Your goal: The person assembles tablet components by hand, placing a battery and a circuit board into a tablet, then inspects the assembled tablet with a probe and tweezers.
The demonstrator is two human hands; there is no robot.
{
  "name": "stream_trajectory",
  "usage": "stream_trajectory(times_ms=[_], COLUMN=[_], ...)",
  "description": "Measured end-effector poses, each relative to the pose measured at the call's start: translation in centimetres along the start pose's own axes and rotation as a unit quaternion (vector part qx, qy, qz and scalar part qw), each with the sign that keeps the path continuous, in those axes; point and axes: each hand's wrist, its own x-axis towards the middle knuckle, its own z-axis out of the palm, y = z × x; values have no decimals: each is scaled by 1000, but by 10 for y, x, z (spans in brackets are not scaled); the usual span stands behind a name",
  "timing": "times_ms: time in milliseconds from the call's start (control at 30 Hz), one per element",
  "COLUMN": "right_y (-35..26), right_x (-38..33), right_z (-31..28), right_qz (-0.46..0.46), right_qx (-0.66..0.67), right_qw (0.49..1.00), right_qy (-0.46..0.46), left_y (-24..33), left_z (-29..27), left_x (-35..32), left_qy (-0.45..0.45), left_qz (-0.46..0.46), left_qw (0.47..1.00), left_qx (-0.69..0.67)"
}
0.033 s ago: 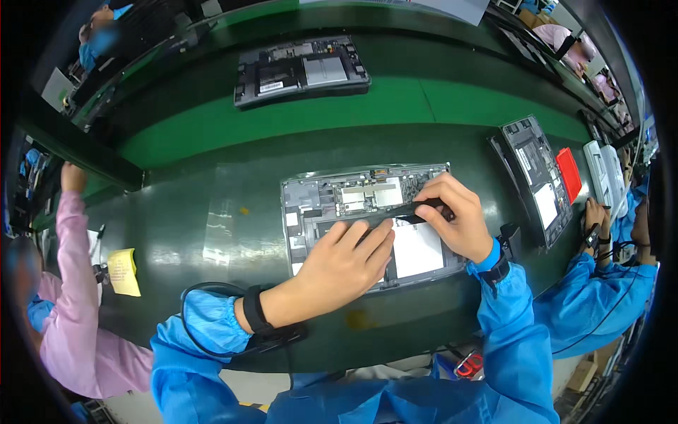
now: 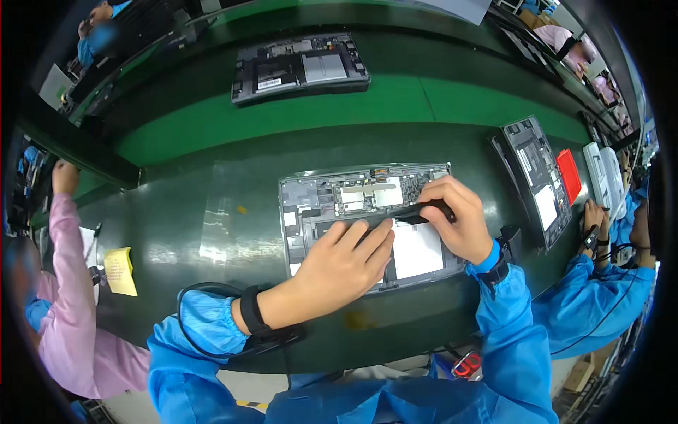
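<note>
We are leaning over an opened laptop (image 2: pixel 311 212) that is lying flat on the desk (image 2: pixel 169 205), its insides facing up under our hands. Our right hand (image 2: pixel 458 220) is pinching a black tool (image 2: pixel 409 213) between thumb and fingers, so that grip is clamped on the tool, whose tip is pointing toward our left hand (image 2: pixel 345 263). That hand is resting palm down on the laptop; whether its grip is pinching some small part we cannot tell, since the hand itself is hiding what is under it. We are probably working the tip at the upper edge of the white panel (image 2: pixel 417 251) (the tip is showing too small for us to be sure what it is touching). To do this well, we are wanting the left hand pressing lightly and evenly, steadying the laptop without bending anything. We are best holding the tool low and shallow, moving it from the fingers rather than the wrist, lest we are scraping the circuit board (image 2: pixel 367 191) just above. We are also minding the cord (image 2: pixel 181 311) at our left wrist, wanting its loop off the laptop.
</note>
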Motion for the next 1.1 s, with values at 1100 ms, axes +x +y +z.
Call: stream_trajectory(times_ms=[1100], right_y=[3], right_x=[-3], right_z=[6], right_qz=[-93], right_qx=[-66], right_qw=[993], right_qy=[44], left_y=[-6], left_z=[-2], left_x=[3], left_qy=[-28], left_qz=[-12], left_qw=[998], left_qx=[-57])
